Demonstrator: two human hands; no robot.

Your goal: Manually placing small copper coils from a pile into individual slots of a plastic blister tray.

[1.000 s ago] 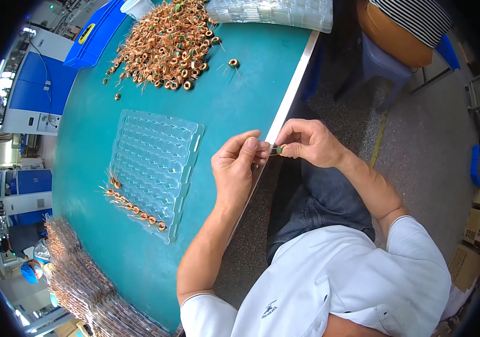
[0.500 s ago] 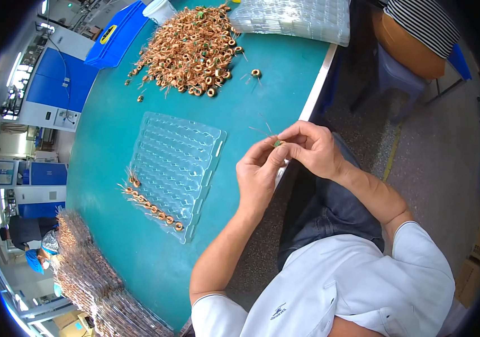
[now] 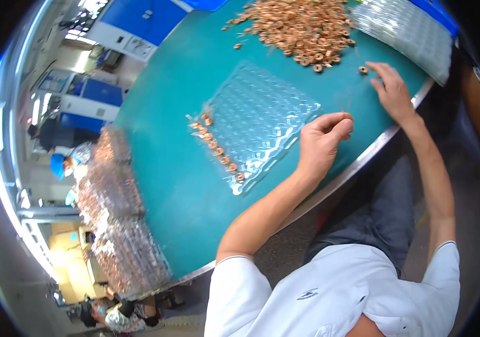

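Note:
My left hand is closed in a pinch above the tray's right corner. Thin wire leads poke up beyond its fingers, and the copper coil they belong to is hidden in the grip. My right hand is stretched out with thumb and fingers apart, its fingertips close beside a lone ring-shaped copper coil on the table. A clear plastic tray of moulded pockets lies left of my hands. Along its left edge runs a row of copper coils, with wires pointing outward.
A large heap of copper coils covers the far part of the green table. Stacked clear trays stand at the far right. Filled trays are piled along the left edge. Other people sit or stand beyond the table.
My hands have parted. The right has let go of the coil and moved out to the lone coil; the left keeps its pinch. The view has turned, shifting the table.

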